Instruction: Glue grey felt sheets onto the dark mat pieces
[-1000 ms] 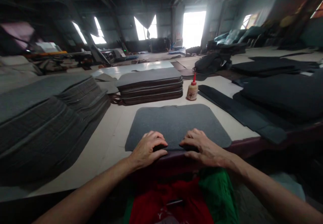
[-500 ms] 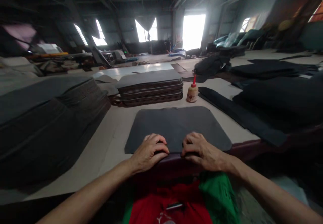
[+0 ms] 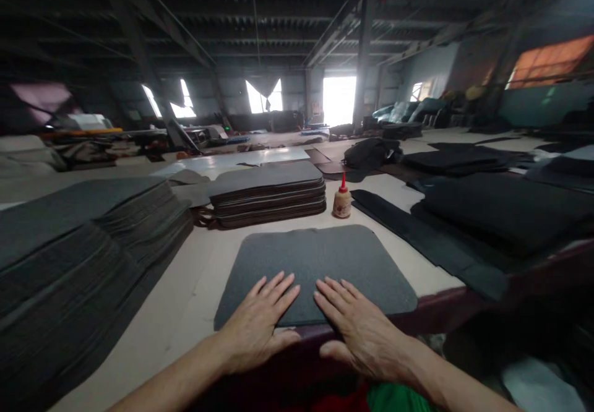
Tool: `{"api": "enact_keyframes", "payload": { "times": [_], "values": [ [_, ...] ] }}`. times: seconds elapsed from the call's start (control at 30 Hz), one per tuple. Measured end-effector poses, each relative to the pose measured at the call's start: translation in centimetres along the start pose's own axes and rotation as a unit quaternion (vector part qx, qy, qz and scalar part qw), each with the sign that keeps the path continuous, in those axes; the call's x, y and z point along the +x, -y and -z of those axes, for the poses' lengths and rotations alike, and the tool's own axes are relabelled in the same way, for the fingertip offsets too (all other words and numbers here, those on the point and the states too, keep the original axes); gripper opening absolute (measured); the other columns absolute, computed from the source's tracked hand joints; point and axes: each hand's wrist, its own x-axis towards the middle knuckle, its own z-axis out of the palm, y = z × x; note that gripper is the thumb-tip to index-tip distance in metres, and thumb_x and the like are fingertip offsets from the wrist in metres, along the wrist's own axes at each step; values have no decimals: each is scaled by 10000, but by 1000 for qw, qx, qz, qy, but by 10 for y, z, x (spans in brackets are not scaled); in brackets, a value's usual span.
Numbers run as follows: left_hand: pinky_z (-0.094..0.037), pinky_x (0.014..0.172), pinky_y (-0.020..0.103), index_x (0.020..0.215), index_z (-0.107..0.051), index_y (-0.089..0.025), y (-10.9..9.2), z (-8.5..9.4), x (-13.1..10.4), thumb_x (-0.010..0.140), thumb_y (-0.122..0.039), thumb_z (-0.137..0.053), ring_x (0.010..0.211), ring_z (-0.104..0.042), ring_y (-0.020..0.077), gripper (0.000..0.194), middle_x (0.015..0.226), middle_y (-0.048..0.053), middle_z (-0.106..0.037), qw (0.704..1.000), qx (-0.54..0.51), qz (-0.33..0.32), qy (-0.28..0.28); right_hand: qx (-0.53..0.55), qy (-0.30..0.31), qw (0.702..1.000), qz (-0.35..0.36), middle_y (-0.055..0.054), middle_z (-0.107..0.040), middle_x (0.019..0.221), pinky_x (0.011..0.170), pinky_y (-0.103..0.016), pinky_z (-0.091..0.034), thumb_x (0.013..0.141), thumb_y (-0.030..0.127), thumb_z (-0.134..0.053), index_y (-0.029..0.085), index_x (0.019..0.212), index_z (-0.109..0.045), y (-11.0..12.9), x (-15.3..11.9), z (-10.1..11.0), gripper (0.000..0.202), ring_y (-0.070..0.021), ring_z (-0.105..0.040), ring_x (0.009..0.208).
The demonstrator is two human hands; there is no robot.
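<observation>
Resting flat, palms down, both hands lie side by side on the near edge of one grey felt mat with rounded corners (image 3: 315,270).

- Left hand (image 3: 260,325): fingers spread and extended toward 12 o'clock, gripping nothing, thumb at the surface's edge.
- Right hand (image 3: 359,328): likewise flat and spread, just beside the left, thumb hanging past the near edge. Neither hand is nearer; the two share the mat's front middle.
- Mat: lies on the pale tan surface (image 3: 185,300), stretching away from the hands toward 12 o'clock, long axis running 9 to 3 o'clock; fibrous, matte, thin.
- Stack of like grey mats with dark edges (image 3: 266,192): at 11 o'clock, beyond the single mat, apart from it.
- Small glue bottle with red nozzle (image 3: 342,200): at 1 o'clock, upright.
- Large slanted pile of grey felt sheets (image 3: 78,257): at 9 o'clock.
- Black fabric strips and sheets (image 3: 464,226): at 2 to 3 o'clock.
</observation>
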Motion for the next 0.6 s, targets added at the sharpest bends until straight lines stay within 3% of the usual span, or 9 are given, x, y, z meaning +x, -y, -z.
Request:
{"api": "enact_keyframes", "payload": {
  "times": [0.2, 0.3, 0.37, 0.43, 0.53, 0.6],
  "values": [
    [-247, 1176, 618, 1542, -229, -311, 40, -5, -52, 894, -695, -483, 1485, -185, 362, 795, 1616, 82, -176, 993, 23, 110, -39, -128, -98, 975, -155, -190, -266, 1572, 1144, -584, -349, 923, 676, -445, 109, 1512, -392, -64, -72, -9, 820, -374, -277, 1447],
    [-228, 1164, 648, 1436, -480, -276, 50, 12, -57, 904, -654, -502, 1407, -377, 363, 653, 1527, 119, -405, 986, 30, 152, -56, -136, -107, 963, -207, -202, -388, 1515, 1133, -563, -381, 933, 671, -414, 97, 1437, -511, -83, -82, 4, 770, -373, -366, 1405],
    [-229, 1140, 672, 1211, -671, -247, 49, 32, -38, 942, -579, -479, 1260, -543, 350, 468, 1321, 121, -625, 982, 45, 159, -91, -118, -121, 966, -196, -201, -423, 1498, 1143, -551, -370, 967, 630, -377, 95, 1424, -522, -82, -65, 25, 719, -353, -385, 1401],
    [-295, 1122, 615, 1077, -705, -222, 47, 50, -4, 976, -467, -449, 1153, -605, 307, 369, 1172, 98, -696, 983, 55, 124, -126, -89, -132, 976, -148, -194, -420, 1507, 1161, -540, -342, 998, 578, -355, 98, 1440, -493, -75, -31, 49, 666, -327, -374, 1414],
    [-384, 1107, 425, 1175, -660, -207, 47, 62, 55, 976, -325, -418, 1202, -572, 233, 335, 1264, 74, -653, 986, 59, 53, -148, -46, -134, 987, -75, -202, -469, 1471, 1145, -525, -353, 1022, 513, -363, 104, 1404, -509, -61, 34, 75, 579, -305, -419, 1385],
    [-389, 1117, 382, 1300, -590, -186, 48, 55, 85, 968, -311, -414, 1282, -524, 221, 396, 1384, 92, -576, 985, 61, 25, -159, -40, -134, 988, -63, -216, -536, 1400, 1107, -484, -400, 1020, 467, -409, 89, 1345, -546, -52, 72, 79, 516, -294, -485, 1328]
  ]
}}
